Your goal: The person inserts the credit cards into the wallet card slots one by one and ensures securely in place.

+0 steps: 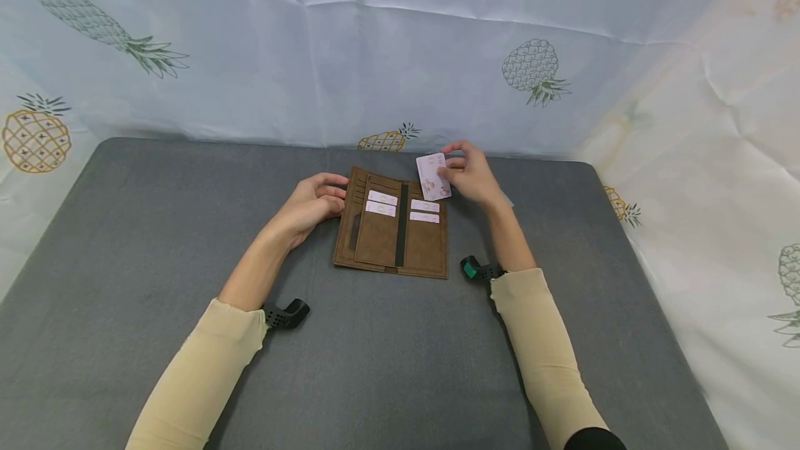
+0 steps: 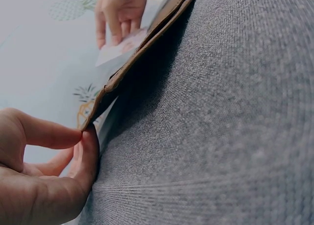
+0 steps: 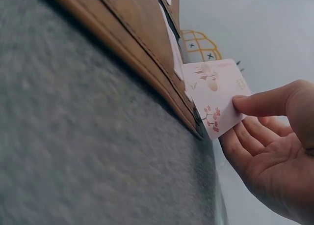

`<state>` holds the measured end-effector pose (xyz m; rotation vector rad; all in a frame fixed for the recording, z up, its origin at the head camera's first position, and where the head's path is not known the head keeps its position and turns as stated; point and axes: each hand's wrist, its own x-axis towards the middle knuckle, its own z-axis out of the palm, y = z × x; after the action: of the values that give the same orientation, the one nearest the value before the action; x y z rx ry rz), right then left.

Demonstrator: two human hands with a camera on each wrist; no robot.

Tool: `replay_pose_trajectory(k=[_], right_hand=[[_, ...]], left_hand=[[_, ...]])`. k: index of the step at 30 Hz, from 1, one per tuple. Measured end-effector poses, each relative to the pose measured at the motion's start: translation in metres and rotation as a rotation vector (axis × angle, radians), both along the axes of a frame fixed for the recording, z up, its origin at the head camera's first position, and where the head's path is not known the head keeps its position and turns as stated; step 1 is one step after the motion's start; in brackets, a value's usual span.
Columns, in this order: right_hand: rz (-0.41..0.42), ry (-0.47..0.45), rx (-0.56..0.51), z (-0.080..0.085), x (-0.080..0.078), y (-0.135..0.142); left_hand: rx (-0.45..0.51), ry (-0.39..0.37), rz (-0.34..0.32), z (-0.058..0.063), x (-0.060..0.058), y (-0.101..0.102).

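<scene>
Blossom-printed card [image 1: 430, 180], just above frame centre, is pinched by the right hand [image 1: 473, 176] by the brown wallet [image 1: 378, 242], whose edge the left hand [image 1: 310, 203] pinches: slotting (perhaps removal) seems underway, next needing careful alignment.

Wallet [image 1: 427, 245]: one is lying on one table [image 1: 362, 360]. Slotted cards [image 1: 380, 209]: four are sitting, two per half. Held card [image 1: 432, 176]: one is bringing the total to five. Left hand [image 1: 312, 203], right hand [image 1: 473, 176]: one of each is showing. Sleeves [image 1: 203, 370]: two are showing. Black wrist devices [image 1: 287, 314]: two are protruding. Printed pineapples [image 1: 37, 141]: at least six are showing.
</scene>
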<state>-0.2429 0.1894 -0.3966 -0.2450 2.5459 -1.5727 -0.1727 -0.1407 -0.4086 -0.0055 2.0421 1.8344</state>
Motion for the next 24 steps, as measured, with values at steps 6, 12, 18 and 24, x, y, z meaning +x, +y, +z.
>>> replay_pose_trajectory(k=[6, 12, 18, 24], right_hand=[[-0.004, -0.031, -0.034, -0.004, 0.0, -0.006], [-0.026, -0.051, 0.0, -0.006, 0.0, -0.01], [-0.018, -0.09, 0.011, -0.006, -0.001, -0.013], [0.01, -0.07, 0.112, -0.003, 0.001, -0.008]], left_hand=[[0.001, 0.0, 0.0, 0.0, 0.0, 0.0], [-0.001, 0.002, -0.001, 0.0, 0.0, 0.0], [-0.005, 0.007, -0.005, 0.0, 0.0, 0.0], [-0.006, 0.003, -0.004, 0.001, 0.0, 0.0]])
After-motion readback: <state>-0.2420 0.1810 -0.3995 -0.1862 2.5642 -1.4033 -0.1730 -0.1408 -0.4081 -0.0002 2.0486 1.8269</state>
